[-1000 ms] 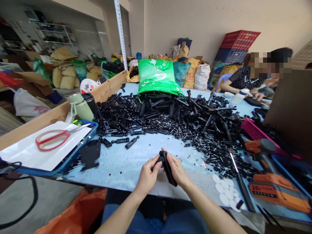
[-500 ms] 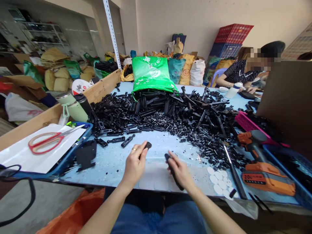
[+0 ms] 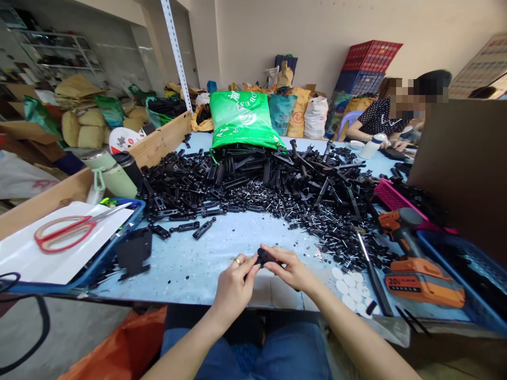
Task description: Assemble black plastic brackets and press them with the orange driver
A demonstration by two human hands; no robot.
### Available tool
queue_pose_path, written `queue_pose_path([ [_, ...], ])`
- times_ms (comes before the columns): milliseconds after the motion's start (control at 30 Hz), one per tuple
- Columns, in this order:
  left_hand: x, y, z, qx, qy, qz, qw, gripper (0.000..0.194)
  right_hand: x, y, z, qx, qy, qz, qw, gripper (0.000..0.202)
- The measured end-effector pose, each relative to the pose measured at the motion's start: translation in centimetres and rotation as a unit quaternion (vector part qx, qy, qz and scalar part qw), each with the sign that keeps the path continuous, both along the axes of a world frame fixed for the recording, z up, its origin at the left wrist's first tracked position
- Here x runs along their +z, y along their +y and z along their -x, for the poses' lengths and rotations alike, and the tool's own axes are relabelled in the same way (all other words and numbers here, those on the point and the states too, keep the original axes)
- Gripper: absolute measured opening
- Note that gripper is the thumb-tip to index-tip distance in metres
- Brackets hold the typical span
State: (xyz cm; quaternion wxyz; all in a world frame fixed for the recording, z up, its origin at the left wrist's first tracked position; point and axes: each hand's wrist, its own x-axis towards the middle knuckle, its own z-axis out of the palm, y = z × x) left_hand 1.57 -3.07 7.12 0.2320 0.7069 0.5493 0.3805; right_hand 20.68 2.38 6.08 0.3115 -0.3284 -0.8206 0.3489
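Note:
Close to the table's front edge, my left hand (image 3: 234, 282) and my right hand (image 3: 295, 269) meet with fingertips closed on small black plastic parts (image 3: 265, 257). The left fingers and thumb pinch one end, while the right thumb and fingers grip the other side. Where one part stops and the other starts is hidden by my fingers. Beyond them spreads a heap of black plastic arm pieces (image 3: 178, 182), with a mass of small black screws (image 3: 336, 237) in front and to the right. A few loose arm pieces (image 3: 204, 228) lie left of my hands.
On the left, scissors (image 3: 63, 232) rest on white paper over a blue tray (image 3: 137, 214), beside a green bottle (image 3: 114, 177). An orange cordless drill (image 3: 423, 282), a hammer (image 3: 374, 274) and white discs (image 3: 348, 290) lie right. A green sack (image 3: 243, 119) stands behind; a person (image 3: 380, 119) sits at far right.
My hands, apart before with a black part in each, have come together, so the parts now meet between the fingertips. The view has shifted slightly to the right.

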Motion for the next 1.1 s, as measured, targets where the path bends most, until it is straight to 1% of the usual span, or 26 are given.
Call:
queue_pose_path([
  [67,-0.3,-0.1,-0.5,0.012,-0.004,-0.015,1.0,0.031,0.4,0.1,0.1,0.004,-0.013,-0.041,0.999,0.045],
  [100,-0.5,-0.1,-0.9,0.024,-0.015,-0.029,0.999,0.03,0.5,-0.1,0.4,-0.006,-0.01,-0.047,0.999,0.045],
  [167,-0.8,-0.1,-2.0,0.066,-0.06,-0.065,0.994,0.03,0.4,-0.7,1.5,-0.05,0.025,-0.04,0.998,0.045],
  [233,-0.9,-0.1,-3.1,0.118,-0.116,-0.102,0.981,0.031,0.2,-1.5,2.8,-0.104,0.075,-0.027,0.991,0.044],
  [300,-1.0,0.0,-3.7,0.145,-0.16,-0.124,0.968,0.032,-0.2,-2.3,4.0,-0.141,0.111,-0.029,0.983,0.044],
  [367,-1.0,0.2,-3.6,0.123,-0.18,-0.139,0.966,0.032,-0.4,-2.9,4.7,-0.154,0.121,-0.044,0.98,0.045],
  [467,-0.9,0.9,-2.1,0.049,-0.183,-0.147,0.971,0.031,-0.4,-3.2,4.9,-0.162,0.116,-0.073,0.977,0.048],
  [600,-0.9,2.2,-0.1,-0.029,-0.168,-0.116,0.978,0.03,-0.7,-3.0,5.0,-0.171,0.114,-0.101,0.973,0.051],
  [667,-1.1,2.6,0.4,-0.047,-0.158,-0.095,0.982,0.029,-1.1,-2.9,5.2,-0.174,0.119,-0.088,0.974,0.049],
  [733,-1.2,2.9,0.6,-0.05,-0.158,-0.069,0.984,0.029,-1.7,-2.8,5.5,-0.186,0.125,-0.046,0.974,0.047],
  [833,-1.4,3.3,0.9,-0.066,-0.157,-0.043,0.984,0.03,-2.9,-2.9,5.9,-0.212,0.147,0.024,0.966,0.047],
  [900,-1.5,3.5,1.1,-0.081,-0.151,-0.041,0.984,0.03,-3.6,-3.0,6.1,-0.224,0.159,0.052,0.96,0.048],
  [967,-2.0,3.6,1.2,-0.086,-0.145,-0.036,0.985,0.03,-4.3,-3.0,6.3,-0.225,0.16,0.069,0.959,0.049],
  [1033,-3.0,3.4,1.0,-0.065,-0.139,-0.025,0.988,0.031,-4.7,-2.9,6.3,-0.214,0.15,0.081,0.962,0.05],
  [1100,-4.3,2.8,0.5,0.001,-0.121,-0.016,0.992,0.033,-4.9,-2.0,6.0,-0.171,0.106,0.086,0.976,0.049],
])
